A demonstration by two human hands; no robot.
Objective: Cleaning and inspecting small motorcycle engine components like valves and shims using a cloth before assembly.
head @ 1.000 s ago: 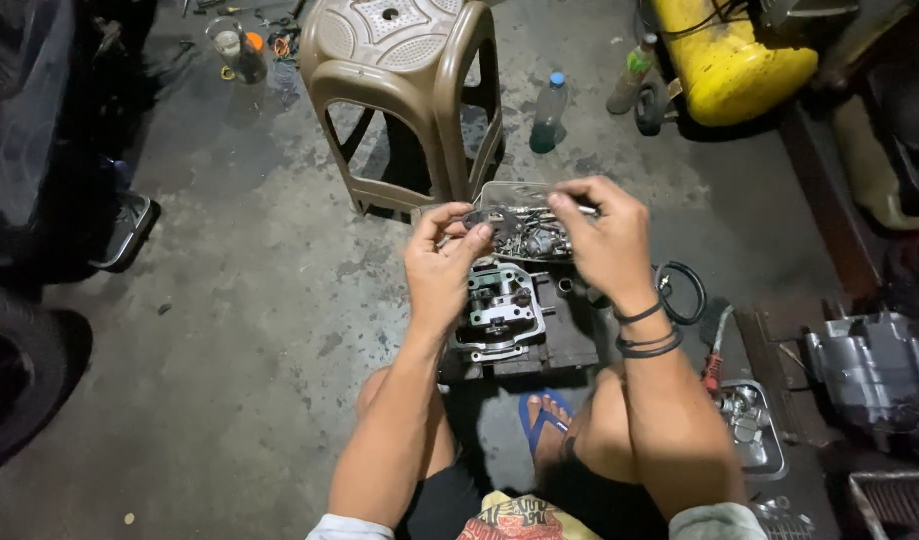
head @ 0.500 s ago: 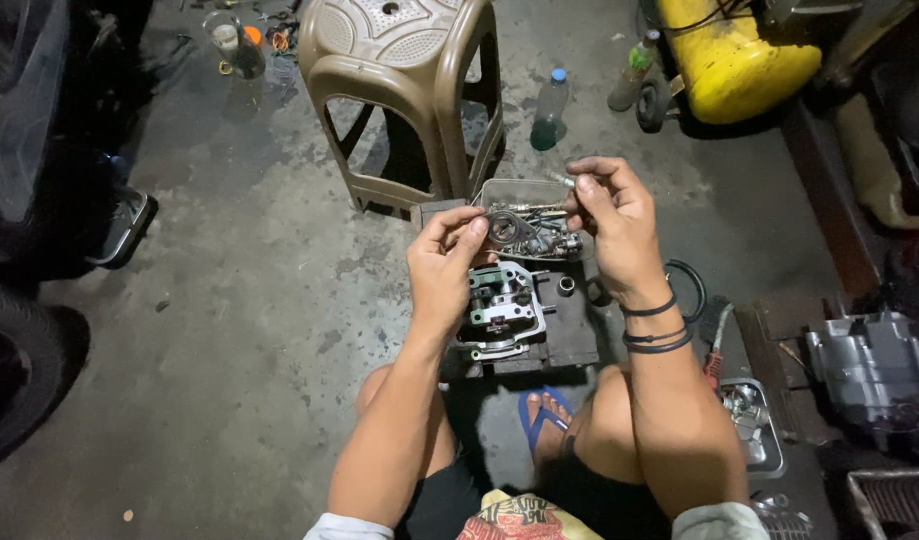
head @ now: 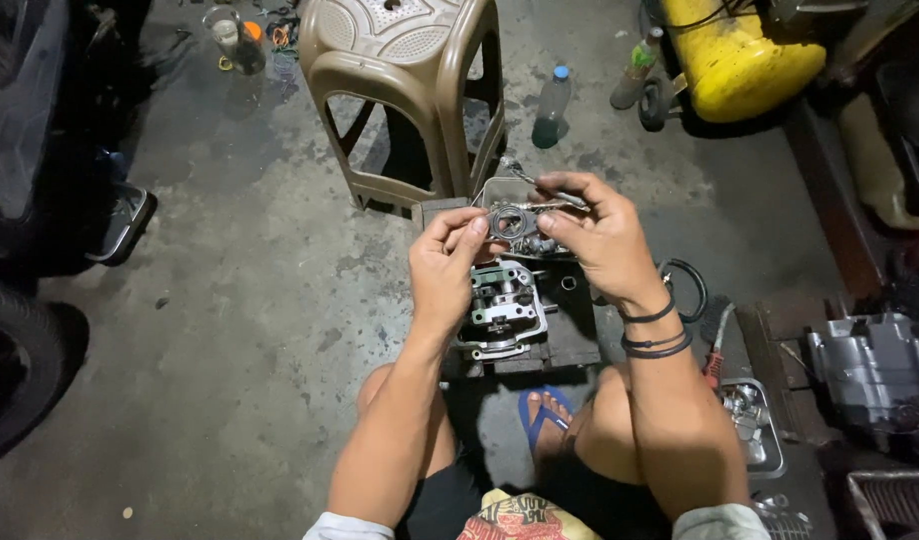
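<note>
My left hand (head: pixel 448 262) and my right hand (head: pixel 598 232) hold a thin flat metal gasket (head: pixel 512 219) between their fingertips, above a small clear tray of parts (head: pixel 500 190). My right hand also holds a slim metal tool (head: pixel 528 180) that pokes up and to the left. Below the hands a metal engine cylinder head (head: pixel 502 310) rests on a dark wooden block (head: pixel 570 335) on the concrete floor. My knees and a blue sandal (head: pixel 540 412) are below that.
A brown plastic stool (head: pixel 405 85) stands just beyond the hands. Two plastic bottles (head: pixel 552 105) and a yellow tank (head: pixel 740 60) lie behind. A metal tray of parts (head: pixel 755 425), a red-handled tool (head: pixel 717 355), an engine case (head: pixel 880 375) sit right; a tyre (head: pixel 15 360) left.
Both hands have shifted slightly, bringing the gasket together between the fingertips. The right hand has lowered and moved closer to the left hand.
</note>
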